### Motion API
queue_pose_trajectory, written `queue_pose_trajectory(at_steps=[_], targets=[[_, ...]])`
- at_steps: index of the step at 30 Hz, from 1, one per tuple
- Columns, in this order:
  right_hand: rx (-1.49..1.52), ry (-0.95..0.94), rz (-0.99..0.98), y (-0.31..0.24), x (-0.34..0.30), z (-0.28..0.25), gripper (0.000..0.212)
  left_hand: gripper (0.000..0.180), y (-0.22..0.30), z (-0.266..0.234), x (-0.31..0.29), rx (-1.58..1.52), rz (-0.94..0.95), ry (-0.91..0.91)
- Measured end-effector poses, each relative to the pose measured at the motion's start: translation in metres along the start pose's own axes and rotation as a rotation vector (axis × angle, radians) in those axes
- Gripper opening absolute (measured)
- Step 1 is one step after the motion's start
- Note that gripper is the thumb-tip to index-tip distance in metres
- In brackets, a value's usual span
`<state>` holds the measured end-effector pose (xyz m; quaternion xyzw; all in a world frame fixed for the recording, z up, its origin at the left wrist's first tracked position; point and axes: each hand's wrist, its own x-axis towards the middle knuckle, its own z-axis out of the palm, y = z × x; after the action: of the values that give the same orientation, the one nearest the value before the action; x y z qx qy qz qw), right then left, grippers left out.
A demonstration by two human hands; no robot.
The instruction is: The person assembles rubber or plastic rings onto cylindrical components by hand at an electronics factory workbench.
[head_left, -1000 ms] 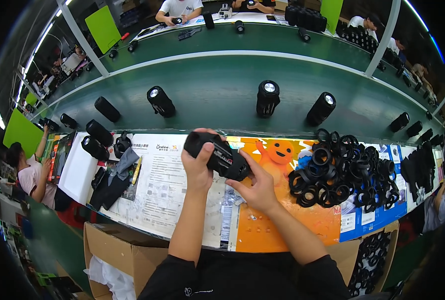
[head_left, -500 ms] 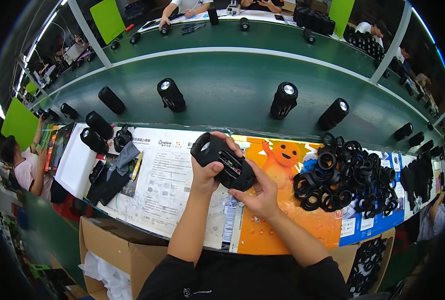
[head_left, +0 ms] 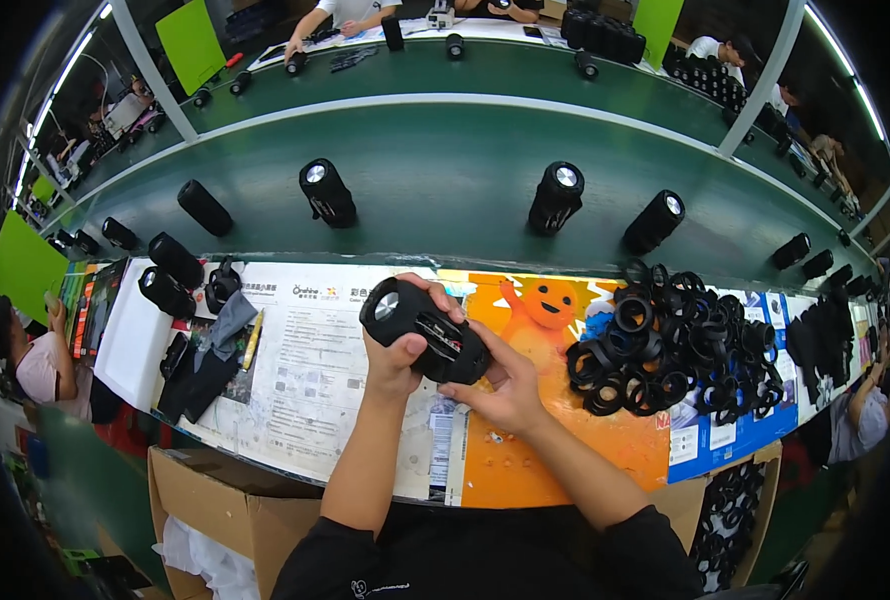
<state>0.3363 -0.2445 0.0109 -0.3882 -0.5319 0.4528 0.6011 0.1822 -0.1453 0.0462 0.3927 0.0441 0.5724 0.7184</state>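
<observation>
Between both hands, above the middle of the bench, is a black cylindrical portable speaker [head_left: 405,318], tilted with its round silver end toward the upper left. An elongated recess with small parts inside shows on its upper side. My left hand [head_left: 393,362] is wrapped round the silver-ended half, thumb on the near side and fingertips over the far side. At the lower right end, my right hand [head_left: 510,385] grips the speaker, thumb below and fingers along the side. To the right lies a heap of black rings [head_left: 655,350].
Speakers stand along the green conveyor [head_left: 445,200], among them an upright speaker [head_left: 555,200]. Dark cloths [head_left: 210,365] and a yellow pen [head_left: 253,340] lie at left. Below the bench are a cardboard box [head_left: 205,500] and another box of rings [head_left: 730,520]. Co-workers sit at both sides and opposite.
The view has shifted slightly, moving most things left in the picture. The speaker's silver end is turned more into view, with both hands still on it.
</observation>
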Motion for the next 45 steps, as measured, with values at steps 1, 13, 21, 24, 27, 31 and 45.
queue_pose_trajectory(at_steps=[1,13,21,24,27,31,45], targets=[[0.026,0.002,0.018,-0.001,0.0,0.0,0.093,0.067,-0.002,-0.001,0.0,0.009,-0.003,-0.001],[-0.607,-0.195,0.149,-0.062,0.018,-0.036,0.079,0.06,-0.009,-0.009,0.004,0.058,-0.055,0.064],[-1.577,-0.03,0.048,-0.12,0.019,-0.2,0.024,0.056,-0.015,-0.01,0.003,0.491,-0.166,0.096],[-1.622,-0.255,0.208,-0.128,0.028,-0.221,0.025,0.054,-0.017,-0.011,0.007,0.501,-0.182,0.066],[-1.592,-0.241,0.219,-0.133,0.035,-0.219,0.02,0.061,-0.012,-0.011,0.009,0.461,-0.244,-0.014],[-1.254,0.033,0.264,-0.147,0.045,-0.167,0.024,0.076,-0.02,-0.017,0.011,0.316,-0.213,0.004],[-1.199,-0.194,0.182,-0.059,0.029,-0.069,0.032,0.068,-0.024,-0.039,0.001,0.253,-0.279,0.091]])
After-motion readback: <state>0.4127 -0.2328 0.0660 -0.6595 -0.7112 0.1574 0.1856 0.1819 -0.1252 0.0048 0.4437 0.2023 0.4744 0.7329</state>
